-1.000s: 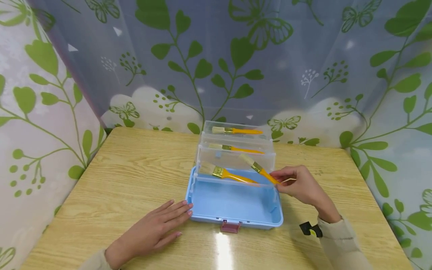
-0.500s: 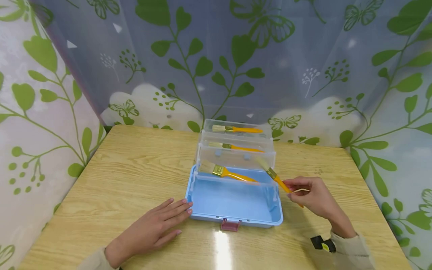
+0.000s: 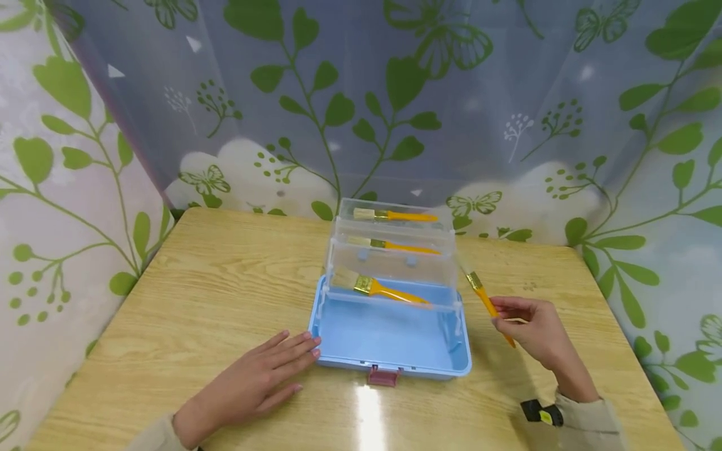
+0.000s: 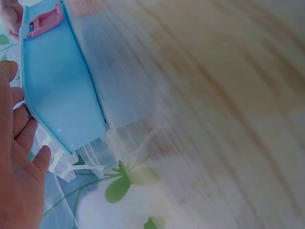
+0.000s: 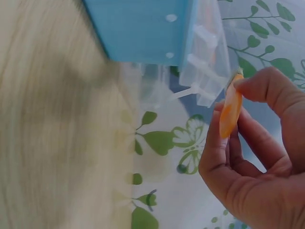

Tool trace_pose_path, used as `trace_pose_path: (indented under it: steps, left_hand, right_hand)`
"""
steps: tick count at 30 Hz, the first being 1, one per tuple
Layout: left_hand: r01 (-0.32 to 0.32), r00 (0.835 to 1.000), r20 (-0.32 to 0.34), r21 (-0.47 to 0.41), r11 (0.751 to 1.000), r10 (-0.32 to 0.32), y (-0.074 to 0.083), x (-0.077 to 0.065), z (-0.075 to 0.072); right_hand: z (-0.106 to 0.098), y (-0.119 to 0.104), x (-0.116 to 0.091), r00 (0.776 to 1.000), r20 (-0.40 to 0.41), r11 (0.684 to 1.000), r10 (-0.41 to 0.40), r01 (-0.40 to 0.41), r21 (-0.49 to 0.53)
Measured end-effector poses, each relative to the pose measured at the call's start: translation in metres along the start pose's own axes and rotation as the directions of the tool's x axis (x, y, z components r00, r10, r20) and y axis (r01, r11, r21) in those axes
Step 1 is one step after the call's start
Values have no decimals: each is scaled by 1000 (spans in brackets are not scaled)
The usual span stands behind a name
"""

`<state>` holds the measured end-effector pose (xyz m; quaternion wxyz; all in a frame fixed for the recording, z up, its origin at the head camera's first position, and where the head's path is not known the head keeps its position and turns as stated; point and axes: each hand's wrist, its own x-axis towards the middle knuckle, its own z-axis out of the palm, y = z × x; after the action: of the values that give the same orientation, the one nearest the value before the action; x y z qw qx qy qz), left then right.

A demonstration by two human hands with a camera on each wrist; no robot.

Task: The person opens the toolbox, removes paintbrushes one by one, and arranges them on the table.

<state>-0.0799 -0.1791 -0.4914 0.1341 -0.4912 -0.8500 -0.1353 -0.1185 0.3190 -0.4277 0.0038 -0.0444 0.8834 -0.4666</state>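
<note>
A light blue toolbox (image 3: 389, 369) stands on the table with its clear tiered trays (image 3: 395, 266) folded up and back. My left hand (image 3: 254, 385) lies flat with straight fingers, fingertips at the box's left side; the left wrist view shows them along the box wall (image 4: 62, 81). To the right of the box, my right hand (image 3: 538, 329) pinches a paintbrush (image 3: 486, 300) by its orange handle, bristles pointing up and left. In the right wrist view the handle (image 5: 231, 107) sits between thumb and fingers. A wider paintbrush (image 3: 395, 293) lies in the lowest tray.
Two more paintbrushes lie in the upper trays, a middle one (image 3: 403, 246) and a top one (image 3: 400, 216). A pink latch (image 3: 383, 376) hangs at the box front. Behind the wooden table (image 3: 237, 282) hangs a leaf-patterned curtain (image 3: 361, 156).
My right hand has drawn the paintbrush rightward, from over the lowest tray to beside the box, and the brush stands steeper. The left hand has stayed in place.
</note>
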Motion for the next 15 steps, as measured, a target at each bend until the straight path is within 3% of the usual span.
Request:
trace_pose_path:
  steps: [5, 15]
  left_hand:
    - [-7, 1000, -7, -8, 1000, 7, 1, 0, 0]
    - [-20, 1000, -22, -1, 1000, 20, 2, 1, 0]
  right_hand:
    - [3, 9, 0, 998, -62, 999, 28, -29, -18]
    - [7, 17, 7, 964, -157, 976, 213, -218, -16]
